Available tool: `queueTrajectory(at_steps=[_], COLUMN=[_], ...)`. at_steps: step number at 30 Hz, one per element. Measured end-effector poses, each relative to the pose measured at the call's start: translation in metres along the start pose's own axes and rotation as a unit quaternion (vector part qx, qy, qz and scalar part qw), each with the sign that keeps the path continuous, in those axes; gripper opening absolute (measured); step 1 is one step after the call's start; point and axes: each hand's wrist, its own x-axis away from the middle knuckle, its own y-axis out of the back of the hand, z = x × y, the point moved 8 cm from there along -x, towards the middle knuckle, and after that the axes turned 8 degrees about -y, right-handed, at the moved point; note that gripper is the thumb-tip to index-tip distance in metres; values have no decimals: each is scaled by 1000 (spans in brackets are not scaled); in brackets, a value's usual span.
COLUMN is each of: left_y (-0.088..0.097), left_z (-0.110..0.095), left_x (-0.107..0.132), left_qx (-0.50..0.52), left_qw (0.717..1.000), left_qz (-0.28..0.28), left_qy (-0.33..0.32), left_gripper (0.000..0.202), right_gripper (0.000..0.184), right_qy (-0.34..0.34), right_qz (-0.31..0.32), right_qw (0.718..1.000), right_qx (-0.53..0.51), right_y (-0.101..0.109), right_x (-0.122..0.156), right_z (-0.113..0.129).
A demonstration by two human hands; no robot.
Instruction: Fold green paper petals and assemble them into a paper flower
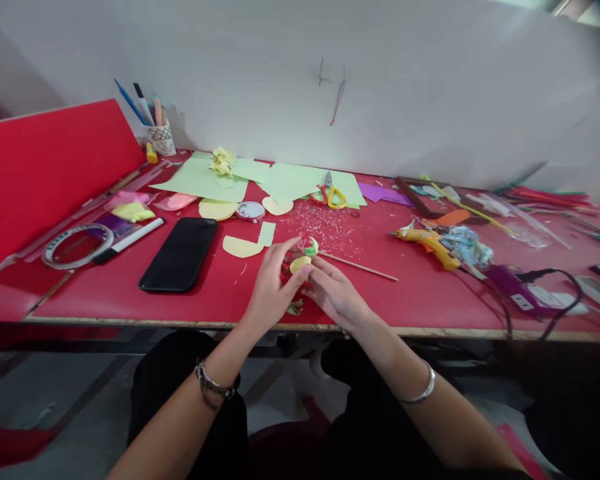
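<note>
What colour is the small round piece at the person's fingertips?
The round piece is pale yellow, as the head view shows.

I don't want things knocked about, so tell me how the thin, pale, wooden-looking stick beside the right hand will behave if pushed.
The thin, pale, wooden-looking stick is probably stiff, as it runs straight. It should be light, being so slim. Pushed sideways, it may roll or swivel on the flat red tabletop.

Black phone [179,255] near white marker [137,236]; pen cup [161,139] by wall [260,80].
</note>
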Motion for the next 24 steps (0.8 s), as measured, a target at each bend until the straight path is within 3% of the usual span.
queueTrajectory(at_steps=[3, 7, 12, 14, 18, 24], left_y=[-7, 1, -10, -12, -16, -10], left_z=[7, -14, -29, -22, -8, 5], left_x=[1, 3, 11, 15, 18, 12], left_qx=[-59, -148, -213, -232, -258, -347], left_qw=[998, 988, 943, 928, 910, 888], left_qz=[14, 11, 196, 239, 294, 285], left_qy=[25, -52, -163, -165, -139, -98], left_gripper=[39, 49, 64, 66, 48, 34], right_gripper=[26, 26, 24, 25, 27, 24], right_qy=[17, 66, 76, 71, 76, 107], right_qz=[-32, -73, -97, -107, -100, -45], right_qw=[999, 988, 980, 982, 985, 986], right_qx=[25, 122, 156, 138, 116, 121], right_y=[9, 19, 27, 32, 36, 25], right_x=[-7, -9, -2, 1, 3, 8], right_z=[6, 20, 26, 28, 34, 41])
